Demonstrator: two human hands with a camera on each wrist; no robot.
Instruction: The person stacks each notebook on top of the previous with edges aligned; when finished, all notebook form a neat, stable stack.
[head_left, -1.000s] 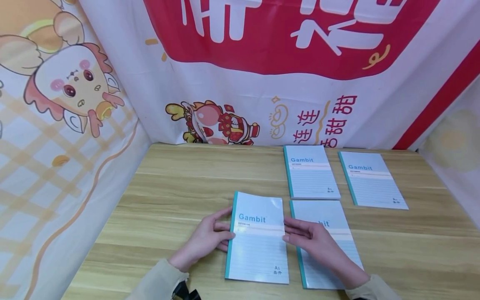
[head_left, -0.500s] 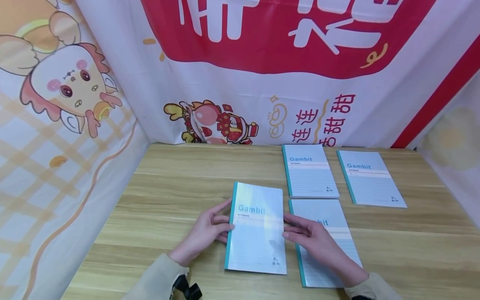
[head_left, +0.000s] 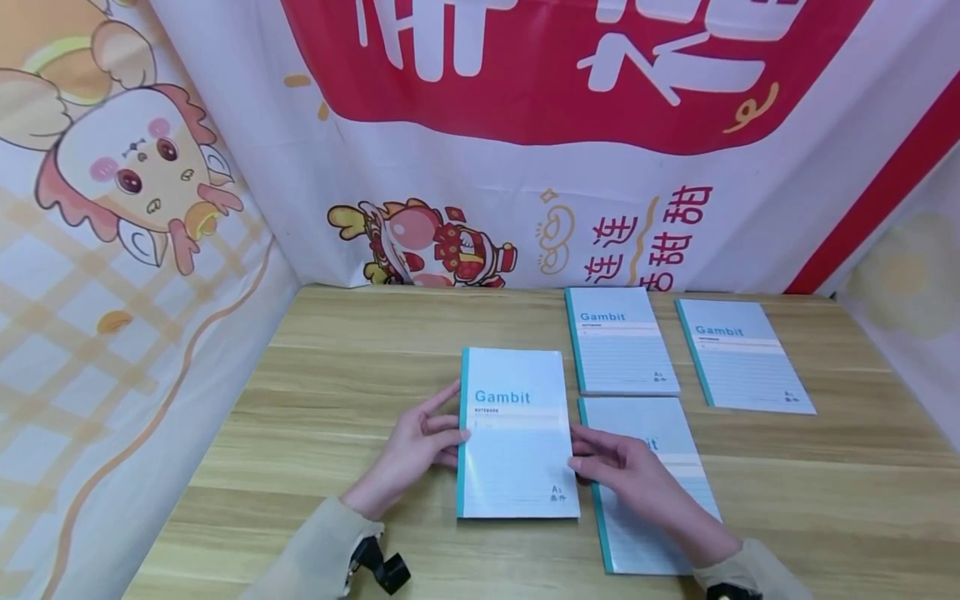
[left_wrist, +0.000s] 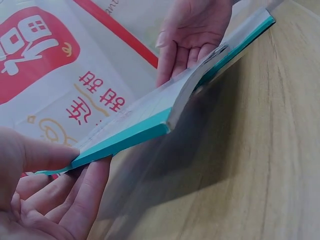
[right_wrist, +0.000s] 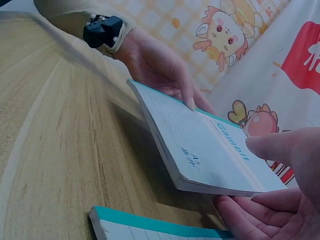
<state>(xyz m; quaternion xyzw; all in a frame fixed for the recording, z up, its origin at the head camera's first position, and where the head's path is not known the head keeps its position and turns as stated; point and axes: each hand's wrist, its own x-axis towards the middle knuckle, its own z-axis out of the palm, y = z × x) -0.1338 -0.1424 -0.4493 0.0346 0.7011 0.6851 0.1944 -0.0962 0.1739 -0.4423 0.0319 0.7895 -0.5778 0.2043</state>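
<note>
A light blue notebook [head_left: 517, 450] with a teal spine and the word "Gambit" is held between both hands, raised a little off the table. My left hand [head_left: 405, 450] pinches its spine edge, thumb on the cover and fingers underneath. In the left wrist view the teal spine [left_wrist: 125, 135] tilts over its shadow. My right hand [head_left: 637, 475] grips the opposite edge; the right wrist view has the thumb [right_wrist: 275, 147] above the cover and the fingers below. Beneath the right forearm lies a second notebook [head_left: 630, 533], partly covered by that hand.
Two more matching notebooks lie flat at the back right, one [head_left: 622, 350] behind the covered notebook and one [head_left: 750, 358] farther right. The wooden table [head_left: 360, 333] meets a printed cloth [head_left: 450, 167] at its back edge and another cloth on the left.
Both hands have carried the notebook slightly away from the person, toward the back of the table. Its tilt has shifted, and the glare on its cover has changed. The other notebooks stay put.
</note>
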